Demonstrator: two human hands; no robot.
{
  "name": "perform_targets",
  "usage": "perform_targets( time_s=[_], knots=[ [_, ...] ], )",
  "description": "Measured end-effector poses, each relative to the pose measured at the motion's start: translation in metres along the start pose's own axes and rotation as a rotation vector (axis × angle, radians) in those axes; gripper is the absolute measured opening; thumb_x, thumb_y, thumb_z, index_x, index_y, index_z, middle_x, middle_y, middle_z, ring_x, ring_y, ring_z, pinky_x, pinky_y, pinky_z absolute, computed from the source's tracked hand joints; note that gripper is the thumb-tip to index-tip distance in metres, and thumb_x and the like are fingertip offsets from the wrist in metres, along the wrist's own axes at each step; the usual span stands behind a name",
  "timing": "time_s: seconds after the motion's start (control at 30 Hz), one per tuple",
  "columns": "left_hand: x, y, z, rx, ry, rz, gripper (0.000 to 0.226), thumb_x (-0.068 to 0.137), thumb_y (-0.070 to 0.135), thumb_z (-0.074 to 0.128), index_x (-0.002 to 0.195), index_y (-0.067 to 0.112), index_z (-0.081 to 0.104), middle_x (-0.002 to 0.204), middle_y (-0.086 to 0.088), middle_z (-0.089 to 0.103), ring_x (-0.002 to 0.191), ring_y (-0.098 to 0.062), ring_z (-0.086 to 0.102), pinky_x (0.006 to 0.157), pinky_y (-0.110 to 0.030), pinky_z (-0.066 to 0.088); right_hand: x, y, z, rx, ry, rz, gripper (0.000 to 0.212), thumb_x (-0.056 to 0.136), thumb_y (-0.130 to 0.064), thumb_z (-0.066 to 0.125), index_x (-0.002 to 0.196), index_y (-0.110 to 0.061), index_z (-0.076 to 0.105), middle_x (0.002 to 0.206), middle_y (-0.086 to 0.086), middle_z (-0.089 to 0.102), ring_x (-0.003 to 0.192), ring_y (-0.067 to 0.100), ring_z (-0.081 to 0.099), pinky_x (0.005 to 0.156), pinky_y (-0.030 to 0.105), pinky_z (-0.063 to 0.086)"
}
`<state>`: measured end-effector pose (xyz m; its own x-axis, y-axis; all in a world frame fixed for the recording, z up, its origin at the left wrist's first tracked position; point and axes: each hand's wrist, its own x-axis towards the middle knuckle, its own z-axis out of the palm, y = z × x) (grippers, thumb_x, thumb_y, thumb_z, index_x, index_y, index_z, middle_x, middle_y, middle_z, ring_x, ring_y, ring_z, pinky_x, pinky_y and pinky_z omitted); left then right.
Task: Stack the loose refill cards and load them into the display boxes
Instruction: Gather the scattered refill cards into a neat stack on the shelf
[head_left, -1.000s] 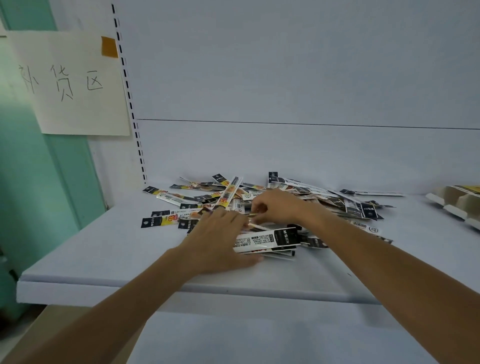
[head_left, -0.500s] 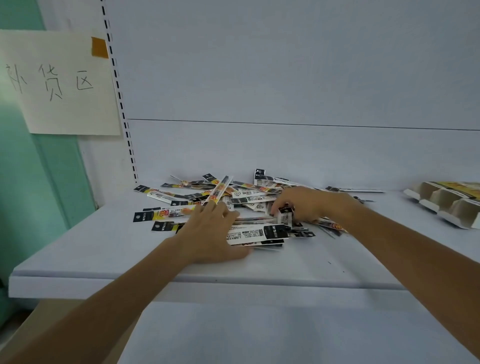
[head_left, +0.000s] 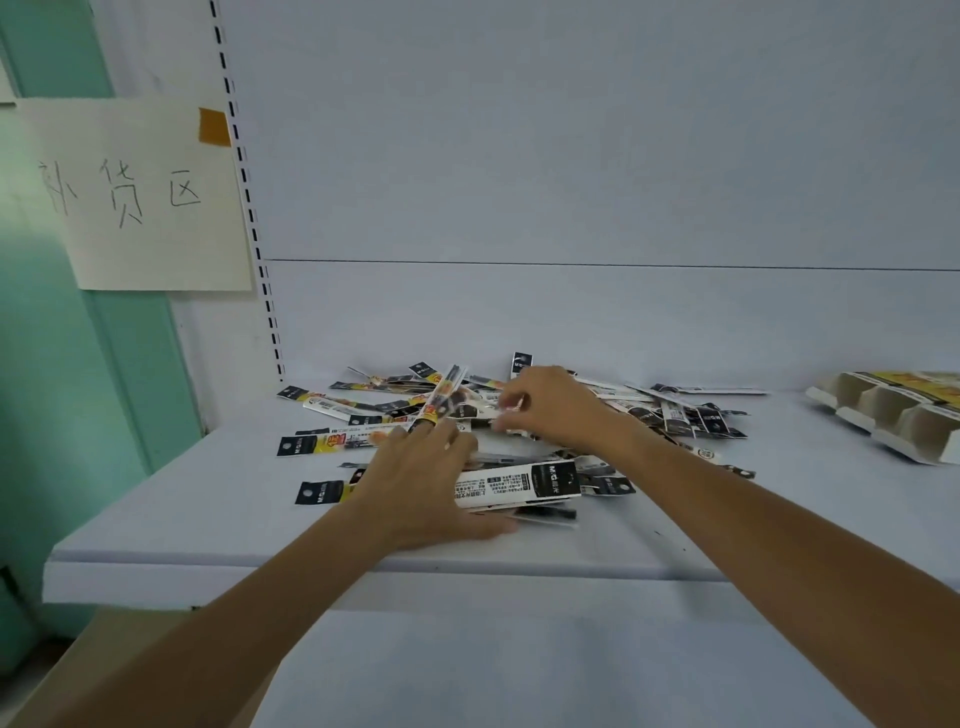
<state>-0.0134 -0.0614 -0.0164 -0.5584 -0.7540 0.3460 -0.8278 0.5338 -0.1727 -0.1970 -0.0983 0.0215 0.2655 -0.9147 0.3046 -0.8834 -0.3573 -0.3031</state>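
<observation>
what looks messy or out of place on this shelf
The refill cards lie in a scattered heap on the shelf, crossing at all angles, one propped up at the back. The display boxes at the right look empty.

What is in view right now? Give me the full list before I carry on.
loose refill cards: many, black, white and yellow, scattered mid-shelf
card stack: one small, white and black, near the front edge
display boxes: count unclear, cut off by the frame, beige with yellow print, shelf's right end
shelf: one, pale grey
paper sign: one, cream, handwritten, orange tape, upper left
slotted upright: one, white with black slots, beside the sign
left hand: flat on the card stack
right hand: fingers curled onto loose refill cards
</observation>
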Motion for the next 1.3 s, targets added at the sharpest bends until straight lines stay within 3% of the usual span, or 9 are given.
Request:
perform_targets(
  time_s=[0.17,0.33,0.43,0.63,0.77,0.9,1.03,1.2,1.3],
  knots=[
    [-0.005,0.0,0.002,-0.029,0.157,-0.083,0.12,0.053,0.094,0.019,0.136,0.01,0.039,0.139,-0.011,0.04,0.129,-0.031,0.038,0.105,-0.044,0.032,0.001,-0.013,-0.007,0.376,-0.121,0.059,0.028,0.082,-0.035,0.068,0.108,-0.025,0.067,0.104,-0.006,0.068,0.097,0.009,0.061,0.079,0.015,0.043],
    [-0.002,-0.002,0.005,-0.088,-0.167,-0.063,0.119,0.054,0.093,0.017,0.149,0.022,0.002,0.157,-0.001,0.003,0.145,-0.022,0.002,0.117,-0.049,0.0,-0.011,0.031,-0.023,-0.208,-0.019,0.271,0.03,0.082,-0.022,0.061,0.111,-0.015,0.054,0.113,0.011,0.055,0.1,0.021,0.049,0.077,0.025,0.043],
    [0.002,-0.004,0.003,-0.121,-0.267,-0.065,0.107,0.065,0.088,0.029,0.148,0.025,0.006,0.153,0.001,0.021,0.139,-0.022,0.021,0.114,-0.05,0.014,-0.027,0.052,-0.02,-0.45,-0.128,0.473,0.068,0.079,-0.042,0.061,0.134,-0.013,0.034,0.134,0.015,0.04,0.125,0.033,0.035,0.097,0.047,0.036],
    [0.006,0.0,-0.003,-0.049,-0.2,0.003,0.088,0.069,0.085,0.034,0.136,0.028,0.036,0.134,0.0,0.04,0.123,-0.02,0.036,0.102,-0.04,0.028,-0.036,0.054,-0.011,-0.349,-0.03,0.294,0.011,0.087,-0.009,0.05,0.097,-0.015,0.052,0.107,0.008,0.06,0.087,0.018,0.052,0.073,0.028,0.04],
    [0.006,0.002,-0.003,-0.099,-0.209,0.015,0.088,0.066,0.086,0.035,0.129,0.024,0.039,0.126,0.003,0.044,0.113,-0.016,0.042,0.095,-0.033,0.032,-0.032,0.038,-0.004,-0.086,-0.071,0.19,0.031,0.086,-0.013,0.058,0.117,-0.013,0.056,0.112,0.007,0.061,0.093,0.017,0.057,0.074,0.021,0.046],
    [0.002,0.002,-0.003,-0.131,-0.188,0.01,0.092,0.058,0.09,0.035,0.121,0.024,0.042,0.12,0.007,0.049,0.105,-0.014,0.044,0.09,-0.031,0.034,-0.026,0.039,-0.013,-0.34,0.013,0.352,0.055,0.082,-0.044,0.06,0.131,-0.021,0.046,0.136,0.009,0.041,0.127,0.027,0.034,0.102,0.046,0.032],
    [0.0,0.004,-0.005,-0.123,-0.165,0.0,0.089,0.063,0.087,0.036,0.126,0.025,0.04,0.125,0.007,0.048,0.111,-0.014,0.043,0.093,-0.032,0.034,-0.029,0.037,-0.016,-0.21,-0.107,0.441,0.059,0.083,-0.053,0.057,0.121,-0.007,0.05,0.124,0.014,0.054,0.111,0.028,0.051,0.089,0.035,0.043],
    [-0.002,0.007,-0.007,-0.134,-0.127,-0.016,0.098,0.064,0.086,0.038,0.139,0.024,0.028,0.139,0.003,0.036,0.126,-0.017,0.033,0.105,-0.036,0.028,-0.018,0.0,-0.011,0.269,0.066,0.218,0.029,0.096,-0.027,0.044,0.112,-0.01,0.061,0.12,0.008,0.059,0.11,0.029,0.054,0.089,0.036,0.042],
    [-0.004,0.005,-0.006,-0.125,-0.136,-0.019,0.101,0.064,0.086,0.037,0.143,0.024,0.023,0.146,0.004,0.024,0.133,-0.018,0.024,0.109,-0.039,0.022,-0.007,0.008,-0.017,0.118,0.01,0.164,0.042,0.083,0.0,0.05,0.122,-0.014,0.055,0.13,0.006,0.052,0.121,0.023,0.047,0.092,0.027,0.038]
  ],
)
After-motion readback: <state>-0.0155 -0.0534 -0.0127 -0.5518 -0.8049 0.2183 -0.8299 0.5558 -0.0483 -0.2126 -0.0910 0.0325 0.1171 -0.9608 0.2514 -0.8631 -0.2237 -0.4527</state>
